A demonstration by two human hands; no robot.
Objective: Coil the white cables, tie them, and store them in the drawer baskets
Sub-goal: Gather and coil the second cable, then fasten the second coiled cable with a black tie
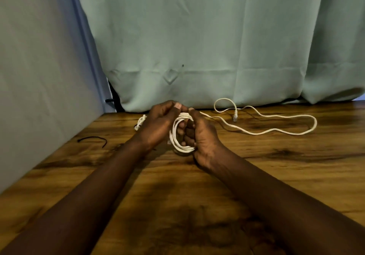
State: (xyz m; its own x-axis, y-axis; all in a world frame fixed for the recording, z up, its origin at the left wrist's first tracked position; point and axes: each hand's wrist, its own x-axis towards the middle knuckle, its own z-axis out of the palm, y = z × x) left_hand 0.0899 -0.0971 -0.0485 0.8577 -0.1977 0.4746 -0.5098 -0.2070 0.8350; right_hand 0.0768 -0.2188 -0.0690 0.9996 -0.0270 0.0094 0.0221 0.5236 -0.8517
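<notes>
Right of the coil (182,134), the surface (276,175) is crossed by the loose cable run (276,131). Left of the coil, a black tie (92,140) and a small white bundle (141,122) are laid. Behind the coil, passage is closed by the curtain (197,47).

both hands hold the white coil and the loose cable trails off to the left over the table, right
Not quite: the head view shows the loose cable trailing off to the right over the table, not the left. The left hand and right hand do hold the white coil.
</notes>
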